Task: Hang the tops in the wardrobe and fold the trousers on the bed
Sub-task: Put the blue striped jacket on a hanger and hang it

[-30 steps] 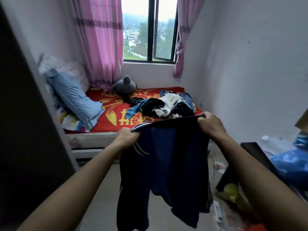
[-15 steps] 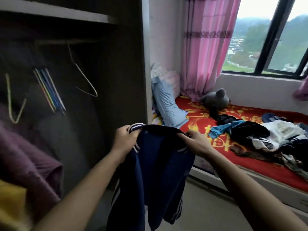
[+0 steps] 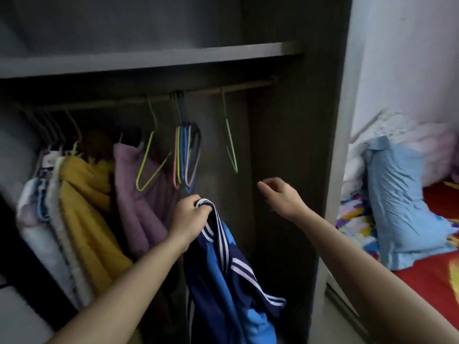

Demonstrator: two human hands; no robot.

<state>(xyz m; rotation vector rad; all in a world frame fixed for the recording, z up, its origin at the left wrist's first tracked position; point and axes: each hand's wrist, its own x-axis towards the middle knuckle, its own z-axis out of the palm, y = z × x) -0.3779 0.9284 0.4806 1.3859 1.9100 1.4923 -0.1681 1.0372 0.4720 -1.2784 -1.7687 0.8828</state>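
Over by the rail [image 3: 243, 86], left hand [image 3: 188, 217] grips the striped top [image 3: 223, 264], right hand [image 3: 280, 194] is empty and loose, so a clumsy grab might unhook that green hanger [image 3: 231, 150].

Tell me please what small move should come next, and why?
Probably the right hand should reach up and take the lone green hanger from the rail. That hand holds nothing and is just below it, while the left hand grips the blue striped top, which is on no hanger yet.
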